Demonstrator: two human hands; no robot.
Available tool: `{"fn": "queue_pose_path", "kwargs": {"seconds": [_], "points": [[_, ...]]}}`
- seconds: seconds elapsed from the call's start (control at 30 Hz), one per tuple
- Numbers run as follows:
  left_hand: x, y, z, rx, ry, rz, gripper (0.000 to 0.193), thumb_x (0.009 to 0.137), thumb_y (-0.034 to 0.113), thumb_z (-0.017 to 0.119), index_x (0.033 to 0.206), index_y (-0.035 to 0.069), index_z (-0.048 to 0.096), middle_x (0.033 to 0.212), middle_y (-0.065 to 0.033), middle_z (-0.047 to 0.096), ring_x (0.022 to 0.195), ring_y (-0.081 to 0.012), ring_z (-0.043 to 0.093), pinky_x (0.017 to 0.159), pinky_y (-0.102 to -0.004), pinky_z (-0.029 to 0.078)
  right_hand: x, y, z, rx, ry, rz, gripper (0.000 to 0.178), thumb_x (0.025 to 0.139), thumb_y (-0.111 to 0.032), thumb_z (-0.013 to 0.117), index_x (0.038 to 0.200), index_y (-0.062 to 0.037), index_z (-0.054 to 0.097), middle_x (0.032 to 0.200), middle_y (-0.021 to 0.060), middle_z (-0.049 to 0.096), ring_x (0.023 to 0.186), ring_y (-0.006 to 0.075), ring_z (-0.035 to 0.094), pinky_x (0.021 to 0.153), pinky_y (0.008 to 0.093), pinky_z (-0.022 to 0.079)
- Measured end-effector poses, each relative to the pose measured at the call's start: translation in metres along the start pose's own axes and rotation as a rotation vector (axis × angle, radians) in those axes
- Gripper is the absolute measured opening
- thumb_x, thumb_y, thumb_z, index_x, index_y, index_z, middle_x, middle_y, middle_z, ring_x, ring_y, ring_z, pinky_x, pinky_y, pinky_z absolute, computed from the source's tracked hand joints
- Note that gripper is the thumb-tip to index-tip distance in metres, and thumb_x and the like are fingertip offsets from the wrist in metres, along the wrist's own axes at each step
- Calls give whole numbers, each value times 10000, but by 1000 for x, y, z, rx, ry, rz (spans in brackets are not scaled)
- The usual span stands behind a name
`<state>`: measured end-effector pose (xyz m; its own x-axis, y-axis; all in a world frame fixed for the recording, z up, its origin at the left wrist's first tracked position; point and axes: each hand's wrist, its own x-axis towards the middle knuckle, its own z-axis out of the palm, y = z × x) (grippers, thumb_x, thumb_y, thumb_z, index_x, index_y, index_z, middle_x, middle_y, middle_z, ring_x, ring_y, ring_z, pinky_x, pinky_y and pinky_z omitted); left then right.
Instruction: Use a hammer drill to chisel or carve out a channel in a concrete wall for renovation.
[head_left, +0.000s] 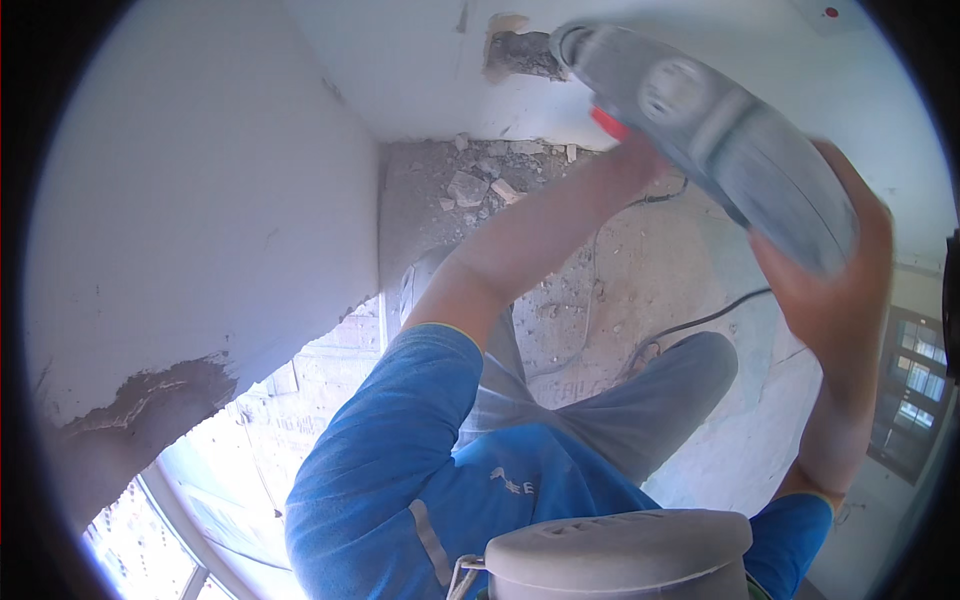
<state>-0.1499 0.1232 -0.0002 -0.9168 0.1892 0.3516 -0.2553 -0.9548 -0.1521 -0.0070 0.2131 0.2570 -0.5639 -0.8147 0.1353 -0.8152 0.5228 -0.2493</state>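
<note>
A large, dusty grey demolition hammer (740, 130) slants across the upper right, its front end against a broken-out hole (522, 55) in the white wall. My left hand (645, 160) grips it from below near the front, next to a red part (608, 123); motion blurs the fingers, and the tool hides some of them. At the rear end, my right hand (830, 265) is wrapped around the housing. The bit is hidden.
Rubble (480, 185) lies at the foot of the wall. A black cable (700, 318) runs over the dusty floor beside my bent leg (660, 390). The left wall (230, 190) has a ragged broken edge. A window-like grid (915, 375) shows at far right.
</note>
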Motion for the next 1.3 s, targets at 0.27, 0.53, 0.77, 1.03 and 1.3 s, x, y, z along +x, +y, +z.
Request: {"fn": "queue_pose_path", "kwargs": {"seconds": [0.27, 0.53, 0.77, 1.03, 1.3], "points": [[-12, 4, 52, 393, -228, 78, 338, 936, 295, 518, 1177, 59, 541, 1178, -112, 588, 1043, -223, 582, 872, -378, 501, 26, 3, 1, -231, 33, 147, 592, 691, -7, 742, 1235, -3, 510, 1094, 175, 619, 1019, 260, 621, 893, 358, 491], [8, -4, 20, 281, -7, 126, 407, 933, 322, 521, 1243, 60, 503, 1226, -113, 569, 1071, -223, 576, 884, -380, 501, 22, -8, 4, -266, 82, 83, 600, 662, -1, 747, 1218, 12, 523, 1057, 175, 635, 997, 260, 629, 882, 349, 493], [-1, 4, 48, 206, -32, 82, 411, 936, 326, 513, 1250, 61, 501, 1240, -113, 562, 1081, -224, 573, 887, -380, 502, 36, -19, 9, -177, 84, 114, 572, 657, 15, 727, 1196, 18, 536, 1038, 172, 643, 990, 247, 634, 862, 340, 495], [-8, 16, 22, 600, -59, 199, 416, 943, 330, 496, 1267, 70, 487, 1265, -112, 544, 1123, -226, 554, 922, -382, 490, 49, -21, 5, -118, 78, 207, 490, 685, -6, 684, 1158, 31, 561, 1002, 160, 657, 946, 224, 642, 857, 330, 490], [-18, -6, 40, 603, 23, 223, 364, 951, 254, 491, 1281, 102, 463, 1233, -59, 553, 1140, -194, 530, 944, -357, 459, 29, -8, -6, -68, 161, 263, 422, 691, -45, 696, 1091, 44, 595, 983, 162, 663, 909, 225, 641, 839, 316, 486]]}}
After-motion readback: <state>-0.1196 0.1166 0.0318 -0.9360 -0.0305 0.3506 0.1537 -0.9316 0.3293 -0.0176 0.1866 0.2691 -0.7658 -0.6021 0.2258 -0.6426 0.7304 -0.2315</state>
